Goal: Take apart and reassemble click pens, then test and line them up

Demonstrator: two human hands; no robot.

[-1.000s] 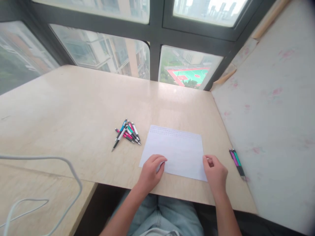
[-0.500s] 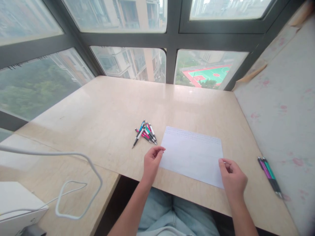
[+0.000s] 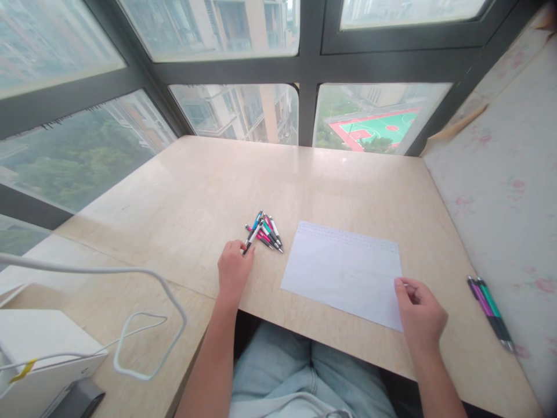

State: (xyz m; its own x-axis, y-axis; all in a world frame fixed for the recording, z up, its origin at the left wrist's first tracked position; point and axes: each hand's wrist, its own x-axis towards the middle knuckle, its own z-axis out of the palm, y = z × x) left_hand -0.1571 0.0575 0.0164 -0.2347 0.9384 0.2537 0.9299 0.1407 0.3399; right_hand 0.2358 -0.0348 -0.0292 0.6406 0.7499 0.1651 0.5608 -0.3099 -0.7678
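My left hand [image 3: 235, 268] is at the near side of a small pile of pens [image 3: 270, 233], thumb and fingers closed around the dark tip end of a white-and-black pen [image 3: 255, 233]. That pen still lies against the others, which show pink, blue, green and white barrels. To the right lies a white sheet of paper [image 3: 339, 276] with lines of small handwriting along its far edge. My right hand [image 3: 421, 312] is at the sheet's right edge, fingers curled and thumb pinching that edge.
A purple pen [image 3: 484, 302] and a green pen [image 3: 495, 307] lie side by side near the wallpapered wall [image 3: 513, 203]. A white cable [image 3: 150, 325] loops at the left, near a white box [image 3: 47, 342] and a dark grey object [image 3: 76, 399]. Windows border the far side.
My left hand has left the sheet's left edge and moved left to the white-and-black pen, closing on its tip. My right hand stays at the sheet's right edge. The view has shifted slightly.
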